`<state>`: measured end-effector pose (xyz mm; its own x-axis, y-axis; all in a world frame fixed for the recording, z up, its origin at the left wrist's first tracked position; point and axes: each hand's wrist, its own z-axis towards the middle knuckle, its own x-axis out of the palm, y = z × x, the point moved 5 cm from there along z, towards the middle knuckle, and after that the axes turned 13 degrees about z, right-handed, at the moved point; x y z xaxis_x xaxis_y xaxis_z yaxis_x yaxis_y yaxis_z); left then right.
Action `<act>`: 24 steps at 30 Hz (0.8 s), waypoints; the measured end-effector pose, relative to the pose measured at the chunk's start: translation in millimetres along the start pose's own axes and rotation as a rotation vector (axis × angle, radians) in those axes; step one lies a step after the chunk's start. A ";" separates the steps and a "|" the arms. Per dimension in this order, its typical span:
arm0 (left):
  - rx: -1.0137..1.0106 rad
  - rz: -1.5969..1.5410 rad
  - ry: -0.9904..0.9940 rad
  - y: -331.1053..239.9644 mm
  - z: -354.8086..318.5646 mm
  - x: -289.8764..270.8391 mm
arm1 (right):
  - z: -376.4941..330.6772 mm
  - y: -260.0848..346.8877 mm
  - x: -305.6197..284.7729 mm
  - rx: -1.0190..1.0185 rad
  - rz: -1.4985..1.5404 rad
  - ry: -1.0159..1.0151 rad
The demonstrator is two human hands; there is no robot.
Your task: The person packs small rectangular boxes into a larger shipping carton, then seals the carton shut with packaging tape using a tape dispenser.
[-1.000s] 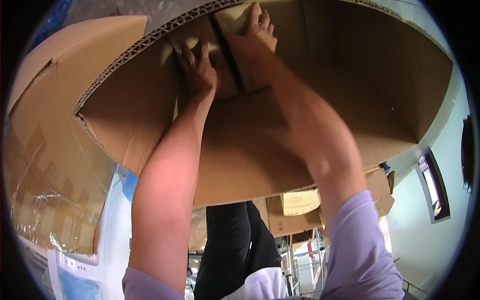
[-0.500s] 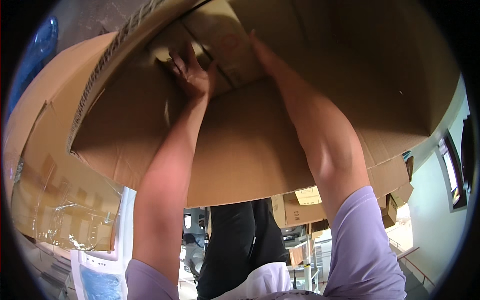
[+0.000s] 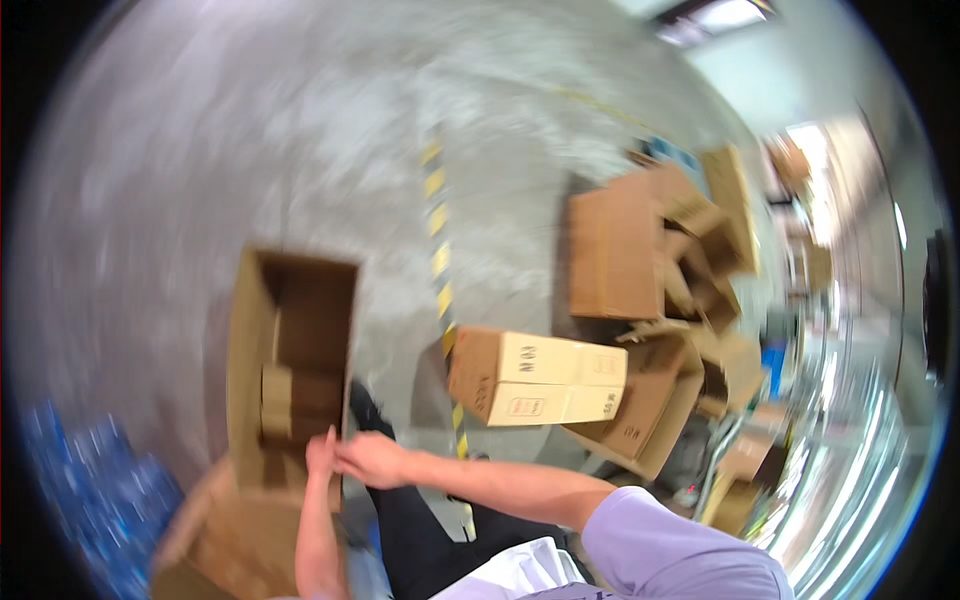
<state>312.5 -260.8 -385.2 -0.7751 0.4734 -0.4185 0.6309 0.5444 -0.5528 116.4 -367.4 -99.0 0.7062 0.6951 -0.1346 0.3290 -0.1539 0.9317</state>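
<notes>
While holding left hand [image 3: 320, 455] and right hand [image 3: 377, 460] close together at lower left, by the near right corner of the open box [image 3: 250, 345], cannot tell for blur whether gripping anything; could scrape either hand on its edge, or jolt the smaller carton [image 3: 279, 397] inside by reaching too fast; could stumble on the cream-sided carton [image 3: 555, 380] at centre; beyond, at right, brown boxes [image 3: 612, 248], perhaps toppling if bumped
</notes>
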 end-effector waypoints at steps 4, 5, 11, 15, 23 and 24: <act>0.191 0.751 0.257 -55.7 -64.0 -44.1 | -239.1 -18.7 -78.8 0.293 -0.010 -0.412; 0.201 0.795 0.063 -88.0 -68.8 -33.4 | -315.1 -44.4 -81.1 0.341 -0.042 -0.606; 1.142 1.722 0.244 -234.7 -172.3 99.3 | -678.7 -40.3 20.5 0.760 0.247 -1.175; 0.723 1.722 0.363 -352.0 -284.5 359.8 | -829.4 -40.5 123.6 0.707 0.612 -1.604; 1.616 0.972 0.792 -498.3 -632.6 828.9 | -926.2 -104.4 278.4 0.729 0.973 -1.994; 1.551 0.912 0.945 -503.1 -676.0 863.2 | -936.0 -114.8 283.3 0.787 0.919 -2.001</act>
<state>-651.1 342.1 18.8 0.2671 0.6312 -0.7282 -0.2033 -0.7017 -0.6829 -308.0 504.5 71.7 0.1039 -0.9075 -0.4071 -0.5699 -0.3898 0.7234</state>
